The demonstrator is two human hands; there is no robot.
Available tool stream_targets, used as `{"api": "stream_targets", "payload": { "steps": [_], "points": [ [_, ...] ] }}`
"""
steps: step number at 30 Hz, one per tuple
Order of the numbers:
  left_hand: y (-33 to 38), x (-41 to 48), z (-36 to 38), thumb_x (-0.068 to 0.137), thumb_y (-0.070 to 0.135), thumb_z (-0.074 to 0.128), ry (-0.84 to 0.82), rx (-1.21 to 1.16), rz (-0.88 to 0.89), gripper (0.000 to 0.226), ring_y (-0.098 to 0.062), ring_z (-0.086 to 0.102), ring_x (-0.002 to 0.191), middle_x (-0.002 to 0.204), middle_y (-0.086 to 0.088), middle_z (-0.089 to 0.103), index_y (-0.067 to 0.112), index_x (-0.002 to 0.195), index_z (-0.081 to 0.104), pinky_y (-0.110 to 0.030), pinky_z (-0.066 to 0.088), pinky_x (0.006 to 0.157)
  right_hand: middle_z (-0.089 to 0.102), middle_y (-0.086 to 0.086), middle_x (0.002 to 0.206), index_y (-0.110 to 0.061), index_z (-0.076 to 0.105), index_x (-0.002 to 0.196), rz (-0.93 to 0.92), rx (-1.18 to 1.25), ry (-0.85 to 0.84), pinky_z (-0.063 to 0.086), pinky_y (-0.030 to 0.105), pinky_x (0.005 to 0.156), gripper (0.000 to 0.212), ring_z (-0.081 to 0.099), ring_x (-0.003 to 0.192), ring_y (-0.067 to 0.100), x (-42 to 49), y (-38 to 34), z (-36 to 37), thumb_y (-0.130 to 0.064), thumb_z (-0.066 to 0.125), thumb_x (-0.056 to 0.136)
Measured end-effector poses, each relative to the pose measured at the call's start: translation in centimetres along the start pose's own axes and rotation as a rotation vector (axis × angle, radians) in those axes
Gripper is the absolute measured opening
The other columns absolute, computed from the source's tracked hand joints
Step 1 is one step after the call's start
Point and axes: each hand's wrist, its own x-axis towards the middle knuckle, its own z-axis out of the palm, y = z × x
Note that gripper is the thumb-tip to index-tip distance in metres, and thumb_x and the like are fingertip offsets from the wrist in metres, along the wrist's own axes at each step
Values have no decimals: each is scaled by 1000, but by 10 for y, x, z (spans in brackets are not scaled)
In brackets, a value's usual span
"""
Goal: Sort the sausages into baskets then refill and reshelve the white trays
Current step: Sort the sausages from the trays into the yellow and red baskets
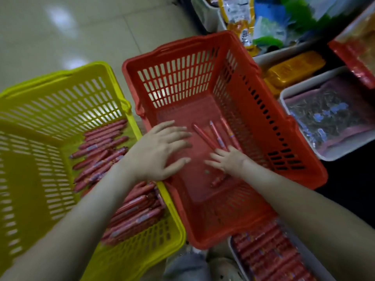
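Observation:
The red basket (182, 78) stands in the middle, and three thin red sausages (215, 134) lie side by side on its floor. My right hand (229, 161) is down inside it with the fingers spread flat, touching the near ends of those sausages. One more sausage (218, 180) pokes out from beneath that hand. My left hand (158, 153) hovers over the basket's left side, fingers spread and holding nothing. To the left, the yellow basket (60, 102) holds several red sausages (101, 157) laid along its right side. A white tray (231, 246) at the bottom right is packed with sausages (267, 258).
Shelved white trays at the right hold packaged goods: a pink-edged bag (328, 116), yellow packs (294, 69) and a red-edged pack (357, 47). More bags sit in a bin at the top (241, 19). Pale tiled floor (60, 27) lies beyond the baskets.

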Motion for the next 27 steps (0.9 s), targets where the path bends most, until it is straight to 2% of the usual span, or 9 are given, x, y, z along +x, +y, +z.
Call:
{"api": "stream_targets", "payload": {
  "steps": [2,6,9,13,15,17,20,24,27],
  "points": [
    [-18,-17,1,93,47,41,61,-1,-41,48,-22,54,124,122,-6,65,11,107,69,-43,28,112,20,1,155,-26,10,151,-13,-18,-180,28,44,106,49,20,140,19,20,-2,6,-25,23,104],
    [-30,-36,15,96,52,22,99,-1,-61,64,-27,50,125,113,-9,65,8,103,68,-42,24,110,42,6,143,-17,28,145,-56,-40,-294,33,36,103,41,36,133,22,47,-21,14,-23,23,105],
    [-27,-29,26,96,53,11,186,-13,-81,75,-29,53,119,103,-11,66,7,95,70,-43,27,106,48,7,135,-12,35,136,60,162,-178,42,37,97,38,44,126,24,58,-17,10,-25,38,101],
    [-27,-29,33,97,52,7,295,-38,-83,79,-29,53,120,102,-12,66,6,92,71,-44,29,105,46,0,127,-17,35,132,282,215,130,45,39,90,60,44,121,19,77,-15,-2,-33,66,83],
    [-27,-29,35,97,52,6,316,-43,-78,79,-29,53,120,102,-11,67,7,92,71,-43,28,106,40,3,137,-22,29,140,477,223,193,39,50,101,72,37,129,22,84,-16,-11,-38,67,81],
    [-28,-29,38,97,52,6,338,-46,-79,79,-29,53,120,103,-11,67,7,92,71,-44,29,105,15,10,155,-29,9,151,594,320,146,15,64,109,94,10,144,29,88,-11,-14,-48,66,79],
    [-28,-28,42,97,52,6,383,-46,-89,80,-29,53,119,103,-11,67,7,91,72,-44,30,105,-21,9,157,-35,-18,148,723,522,-8,-2,67,107,122,-21,143,34,91,7,-12,-67,68,68],
    [-28,-28,45,97,51,7,426,-51,-95,80,-30,53,118,103,-12,67,7,91,73,-43,29,105,-32,8,154,-33,-26,145,873,905,-127,5,60,113,138,-21,143,32,81,22,6,-69,75,58],
    [-28,-27,47,97,51,7,444,-49,-100,81,-30,54,117,102,-13,68,6,90,73,-43,30,105,-23,12,156,-38,-20,147,848,958,-46,14,56,114,131,-11,145,34,79,18,15,-63,76,62]
  ]
}}
